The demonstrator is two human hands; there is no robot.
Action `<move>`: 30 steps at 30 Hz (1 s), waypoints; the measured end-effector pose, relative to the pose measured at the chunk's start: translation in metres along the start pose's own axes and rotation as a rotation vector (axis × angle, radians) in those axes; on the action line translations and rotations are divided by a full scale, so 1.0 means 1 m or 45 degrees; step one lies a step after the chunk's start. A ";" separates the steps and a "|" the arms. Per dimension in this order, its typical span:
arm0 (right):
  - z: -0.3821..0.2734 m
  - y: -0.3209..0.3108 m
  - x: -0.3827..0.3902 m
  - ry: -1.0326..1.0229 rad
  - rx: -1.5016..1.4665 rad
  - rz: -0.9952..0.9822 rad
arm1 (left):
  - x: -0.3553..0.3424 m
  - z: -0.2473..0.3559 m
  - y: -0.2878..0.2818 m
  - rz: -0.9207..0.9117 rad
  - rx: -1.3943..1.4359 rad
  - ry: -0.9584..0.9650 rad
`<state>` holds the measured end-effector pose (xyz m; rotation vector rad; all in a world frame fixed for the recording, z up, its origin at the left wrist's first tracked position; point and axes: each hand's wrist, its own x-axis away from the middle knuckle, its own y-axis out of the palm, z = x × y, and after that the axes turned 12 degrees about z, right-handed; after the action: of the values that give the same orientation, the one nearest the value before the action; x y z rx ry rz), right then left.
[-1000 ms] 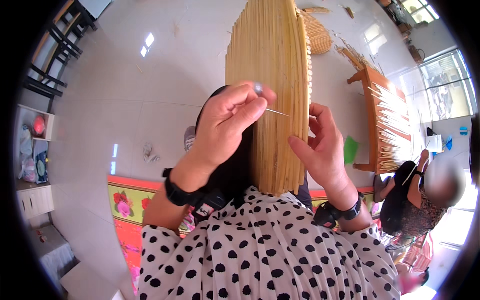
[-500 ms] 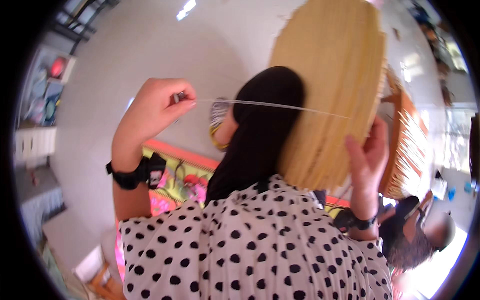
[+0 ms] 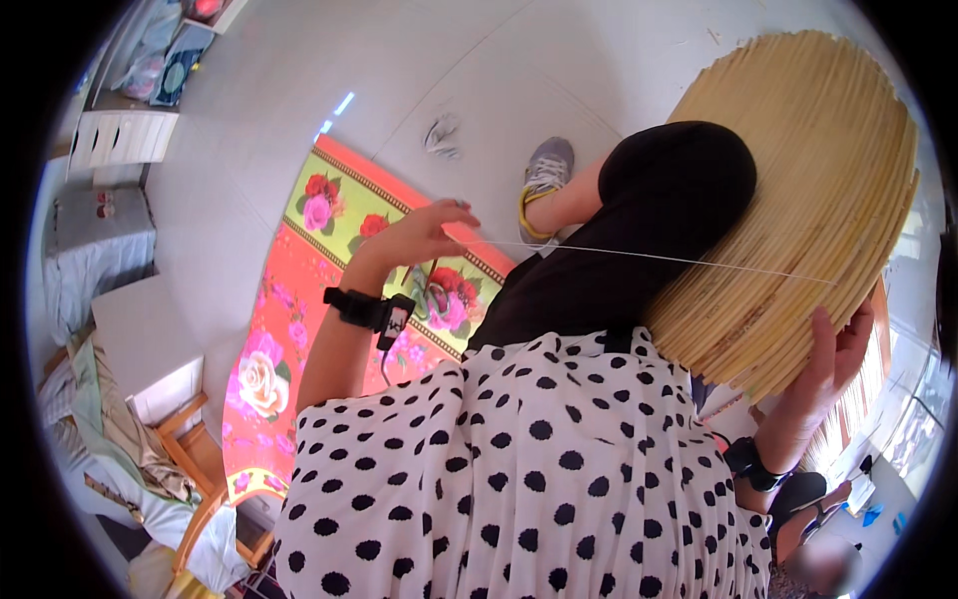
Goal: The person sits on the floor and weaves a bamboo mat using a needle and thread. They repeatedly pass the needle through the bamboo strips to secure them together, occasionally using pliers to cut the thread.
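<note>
A round mat of thin, pale stalks laid side by side (image 3: 798,170) rests against my black-clad leg on the right. My right hand (image 3: 836,349) holds its lower right edge, with the thumb on the near face. A thin white thread (image 3: 639,256) runs taut from the mat's face across my leg to my left hand (image 3: 429,235). That hand is closed on the thread's end, above a floral cloth. Something small and dark, like a ring, shows at one finger. Whether the left hand also holds a needle cannot be made out.
The red and yellow floral cloth (image 3: 269,339) spreads at my left. My grey shoe (image 3: 549,170) stands on the tiled floor, near a crumpled grey-white scrap (image 3: 441,136). A wooden chair (image 3: 195,469) is at lower left. Another person (image 3: 798,519) sits at lower right.
The view has swung, so the mat and my leg sit further right. My left hand is lower relative to my knee, above the cloth, with the thread still stretched to the mat.
</note>
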<state>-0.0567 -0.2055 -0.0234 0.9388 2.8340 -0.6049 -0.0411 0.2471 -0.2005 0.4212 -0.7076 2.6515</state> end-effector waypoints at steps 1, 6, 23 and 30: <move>-0.001 -0.001 0.000 -0.024 0.031 0.018 | 0.002 -0.020 0.008 0.141 -0.170 -0.058; 0.000 -0.003 -0.002 -0.059 0.092 0.008 | -0.007 -0.109 0.048 0.454 -0.567 -0.203; -0.001 -0.006 -0.002 0.009 0.173 0.102 | -0.089 -0.151 0.187 -0.190 -0.109 0.000; 0.001 -0.007 -0.002 -0.003 0.153 0.081 | -0.097 -0.112 0.180 -0.363 1.217 -1.020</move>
<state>-0.0593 -0.2128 -0.0217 1.0417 2.7798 -0.7755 -0.0512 0.1344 -0.4047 1.7191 0.4984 2.3077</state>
